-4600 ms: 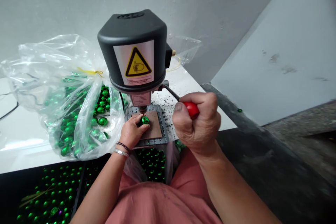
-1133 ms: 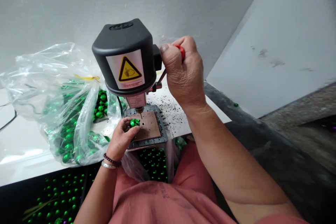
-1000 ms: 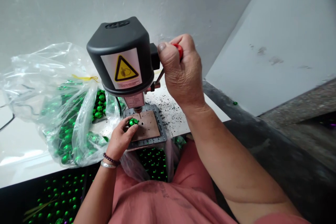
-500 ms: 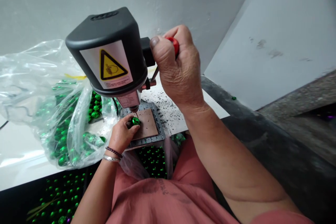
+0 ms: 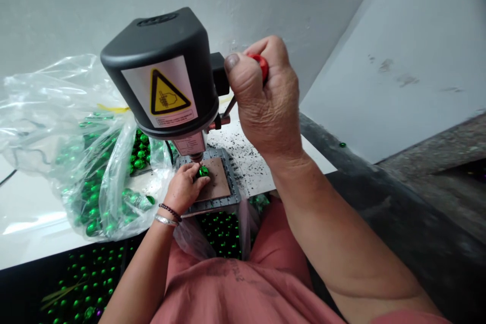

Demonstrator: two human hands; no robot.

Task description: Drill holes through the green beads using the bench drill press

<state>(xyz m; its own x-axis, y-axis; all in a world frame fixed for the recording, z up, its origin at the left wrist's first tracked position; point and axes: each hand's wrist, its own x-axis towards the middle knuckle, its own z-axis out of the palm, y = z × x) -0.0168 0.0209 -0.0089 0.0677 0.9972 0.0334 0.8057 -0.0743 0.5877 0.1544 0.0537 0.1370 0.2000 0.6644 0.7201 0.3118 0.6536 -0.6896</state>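
Observation:
A black bench drill press (image 5: 159,71) with a yellow warning label stands before me. My right hand (image 5: 266,96) is wrapped round its lever, whose red knob (image 5: 261,65) shows between thumb and fingers. Under the chuck (image 5: 196,157), my left hand (image 5: 186,185) pinches a shiny green ball (image 5: 203,171) between thumb and fingers. The ball is right below the drill bit, on or just above a brown board (image 5: 218,182) lying on the grey metal base (image 5: 232,190). Whether the bit touches the ball, I cannot tell.
A clear plastic bag (image 5: 110,177) full of green balls lies on the white table (image 5: 34,217), left of the drill. Dark shavings (image 5: 246,162) are scattered to the right. More green balls (image 5: 220,235) lie below the table edge. One ball (image 5: 342,145) rests on the floor.
My left hand has moved slightly right and up with the green ball, bringing it under the chuck. My right hand keeps its grip on the lever. The view has shifted a little.

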